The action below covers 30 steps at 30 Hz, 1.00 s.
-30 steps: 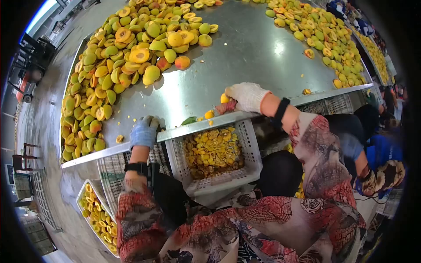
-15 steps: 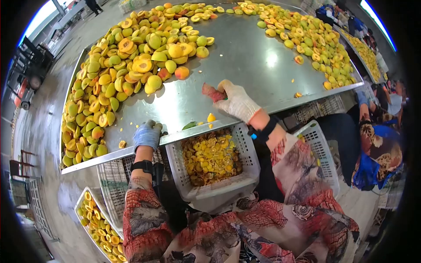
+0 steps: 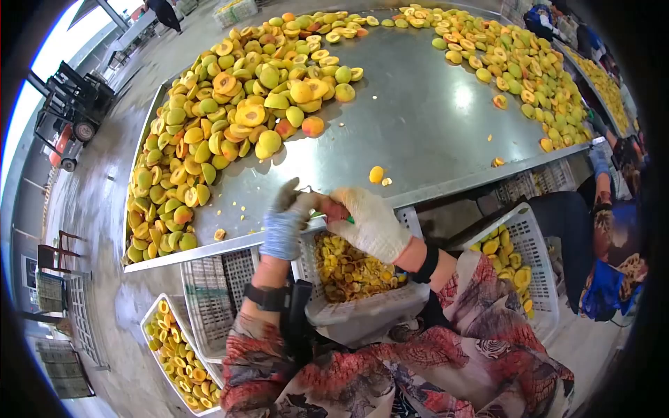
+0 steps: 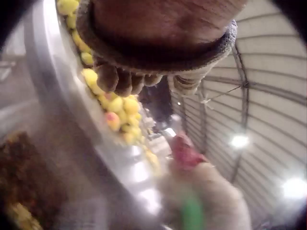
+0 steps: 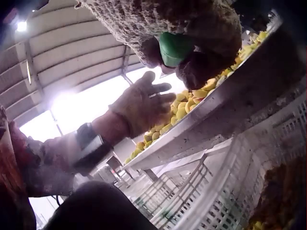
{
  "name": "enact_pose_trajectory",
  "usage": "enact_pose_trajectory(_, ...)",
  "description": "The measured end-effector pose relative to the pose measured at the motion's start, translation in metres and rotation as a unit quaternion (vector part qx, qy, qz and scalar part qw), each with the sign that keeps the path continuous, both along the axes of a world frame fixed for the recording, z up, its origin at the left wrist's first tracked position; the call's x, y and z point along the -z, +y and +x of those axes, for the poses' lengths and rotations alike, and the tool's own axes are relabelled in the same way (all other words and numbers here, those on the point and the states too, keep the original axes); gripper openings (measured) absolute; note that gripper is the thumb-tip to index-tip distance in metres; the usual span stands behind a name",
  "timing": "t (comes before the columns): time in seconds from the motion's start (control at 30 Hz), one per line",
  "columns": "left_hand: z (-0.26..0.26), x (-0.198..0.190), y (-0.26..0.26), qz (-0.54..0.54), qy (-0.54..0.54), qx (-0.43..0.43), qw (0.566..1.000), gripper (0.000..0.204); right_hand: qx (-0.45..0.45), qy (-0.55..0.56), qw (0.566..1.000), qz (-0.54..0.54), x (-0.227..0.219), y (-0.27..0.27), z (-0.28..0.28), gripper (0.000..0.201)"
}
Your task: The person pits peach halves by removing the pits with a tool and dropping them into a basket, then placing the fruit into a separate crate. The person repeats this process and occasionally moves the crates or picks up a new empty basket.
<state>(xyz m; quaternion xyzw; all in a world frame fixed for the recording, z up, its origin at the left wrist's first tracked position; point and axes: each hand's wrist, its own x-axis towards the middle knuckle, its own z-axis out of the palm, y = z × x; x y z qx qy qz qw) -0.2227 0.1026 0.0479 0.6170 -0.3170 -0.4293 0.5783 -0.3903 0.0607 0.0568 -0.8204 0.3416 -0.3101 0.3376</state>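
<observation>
Steel tabletop [image 3: 418, 132] under a shed roof carries heaps of halved peaches [image 3: 230, 118]. From the head camera, both gloved hands meet at the table's near edge above a white crate [image 3: 362, 292] of pitted pieces: the right hand [image 3: 369, 223] grips a green-handled tool [image 3: 334, 216], and the left hand [image 3: 286, 216] is beside it with fingers spread (nothing visibly held). Left wrist view: blurred, its fingers loosely curled, empty. Right wrist view: fingers wrapped round the green handle, the left palm open beyond. Probably between fruits; next calls for reaching to the pile for another half.
</observation>
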Motion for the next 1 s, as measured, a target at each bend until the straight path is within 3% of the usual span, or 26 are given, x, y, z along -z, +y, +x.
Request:
enact_pose_trajectory(0.1, -0.005, -0.003, 0.005, -0.01, 0.031, 0.026, 0.999, 0.029, -0.004, 0.055, 0.998, -0.011, -0.005, 0.005, 0.0, 0.032)
enact_pose_trajectory(0.13, 0.001, 0.0, 0.01, -0.036, 0.088, 0.05, 0.994, 0.026, -0.089, -0.109, 0.965, 0.223, 0.008, 0.008, -0.007, 0.035)
enact_pose_trajectory(0.17, 0.005, 0.002, 0.013, -0.064, 0.148, 0.076, 0.984, 0.023, -0.089, -0.111, 0.964, 0.224, 0.004, 0.008, -0.009, 0.035)
enact_pose_trajectory(0.2, 0.007, -0.001, 0.016, -0.063, 0.146, 0.105, 0.982, 0.018, -0.147, -0.139, 0.894, 0.399, -0.007, 0.01, -0.011, 0.036)
enact_pose_trajectory(0.23, 0.005, -0.002, 0.016, -0.061, 0.145, 0.104, 0.982, 0.018, -0.2, -0.161, 0.789, 0.558, -0.017, 0.012, -0.014, 0.038)
enact_pose_trajectory(0.27, 0.003, -0.002, 0.016, -0.074, 0.119, 0.123, 0.982, 0.018, -0.212, -0.173, 0.733, 0.622, -0.026, 0.014, -0.017, 0.032)
enact_pose_trajectory(0.3, 0.001, -0.004, 0.015, -0.087, 0.092, 0.144, 0.982, 0.017, -0.213, -0.174, 0.732, 0.623, -0.025, 0.014, -0.018, 0.032)
enact_pose_trajectory(0.37, 0.005, -0.013, 0.01, -0.067, 0.097, 0.155, 0.981, 0.02, -0.212, -0.178, 0.77, 0.575, -0.023, 0.013, -0.019, 0.028)
enact_pose_trajectory(0.43, 0.023, -0.024, -0.005, -0.035, 0.072, 0.207, 0.975, 0.025, -0.178, -0.197, 0.762, 0.59, -0.022, 0.011, -0.017, 0.023)
enact_pose_trajectory(0.47, 0.036, -0.021, -0.02, -0.069, 0.069, 0.146, 0.984, 0.029, -0.144, -0.248, 0.742, 0.606, -0.022, 0.008, -0.019, 0.022)
enact_pose_trajectory(0.5, 0.054, -0.013, -0.04, -0.062, -0.004, 0.056, 0.997, 0.034, -0.109, -0.3, 0.719, 0.618, -0.023, 0.005, -0.022, 0.02)
enact_pose_trajectory(0.53, 0.072, 0.001, -0.061, -0.021, -0.157, -0.007, 0.987, 0.037, -0.099, -0.29, 0.698, 0.647, -0.027, -0.001, -0.026, 0.021)
enact_pose_trajectory(0.57, 0.089, 0.014, -0.082, 0.045, -0.26, -0.036, 0.964, 0.044, -0.097, -0.292, 0.698, 0.647, -0.024, -0.004, -0.027, 0.021)
enact_pose_trajectory(0.6, 0.103, 0.027, -0.1, 0.033, -0.524, -0.055, 0.849, 0.052, -0.09, -0.258, 0.723, 0.634, -0.022, -0.007, -0.027, 0.022)
enact_pose_trajectory(0.63, 0.105, 0.029, -0.116, 0.031, -0.523, -0.053, 0.85, 0.052, -0.083, -0.223, 0.748, 0.62, -0.019, -0.008, -0.027, 0.024)
enact_pose_trajectory(0.7, 0.105, 0.035, -0.144, 0.122, -0.713, 0.005, 0.69, 0.057, -0.062, -0.202, 0.772, 0.6, -0.011, -0.004, -0.02, 0.028)
enact_pose_trajectory(0.73, 0.107, 0.039, -0.152, 0.13, -0.74, 0.031, 0.66, 0.055, -0.06, -0.19, 0.845, 0.497, -0.001, -0.002, -0.016, 0.029)
enact_pose_trajectory(0.8, 0.112, 0.048, -0.171, 0.174, -0.73, 0.061, 0.658, 0.059, -0.053, -0.115, 0.951, 0.283, 0.004, -0.003, -0.014, 0.033)
enact_pose_trajectory(0.83, 0.113, 0.053, -0.178, 0.221, -0.722, 0.084, 0.65, 0.063, -0.058, -0.048, 0.963, 0.259, 0.004, -0.001, -0.015, 0.03)
enact_pose_trajectory(0.87, 0.11, 0.053, -0.179, 0.202, -0.739, 0.079, 0.638, 0.053, -0.058, -0.08, 0.955, 0.279, 0.006, 0.002, -0.013, 0.033)
enact_pose_trajectory(0.93, 0.109, 0.056, -0.185, 0.201, -0.732, 0.071, 0.647, 0.052, -0.055, -0.114, 0.946, 0.299, 0.01, 0.007, -0.01, 0.036)
enact_pose_trajectory(1.0, 0.117, 0.062, -0.188, 0.198, -0.73, 0.06, 0.651, 0.05, -0.114, -0.075, 0.968, 0.212, 0.016, 0.009, -0.009, 0.033)
